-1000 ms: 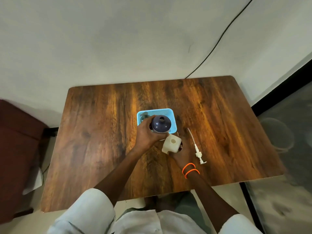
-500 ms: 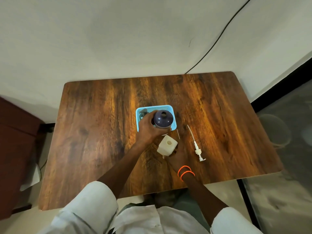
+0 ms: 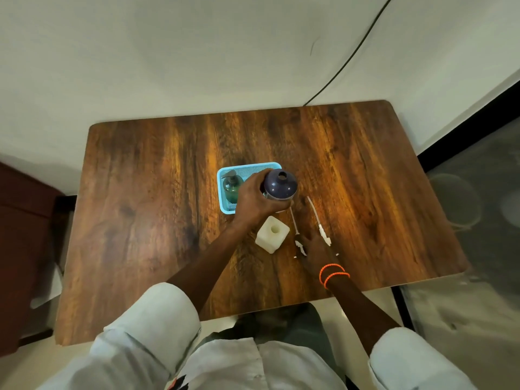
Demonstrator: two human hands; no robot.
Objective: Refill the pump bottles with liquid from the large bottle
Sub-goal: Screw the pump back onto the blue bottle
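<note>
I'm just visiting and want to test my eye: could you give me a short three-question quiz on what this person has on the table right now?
1. True or false: the white square bottle has its pump fitted.
2. Which hand grips the dark large bottle? A left hand, B right hand
3. What stands in the blue basket?

Key
1. False: its neck is open, and two pumps lie on the table.
2. A
3. A green pump bottle.

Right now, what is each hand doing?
Left hand: grips the dark bottle.
Right hand: on the table beside a pump; grip cannot be told.
</note>
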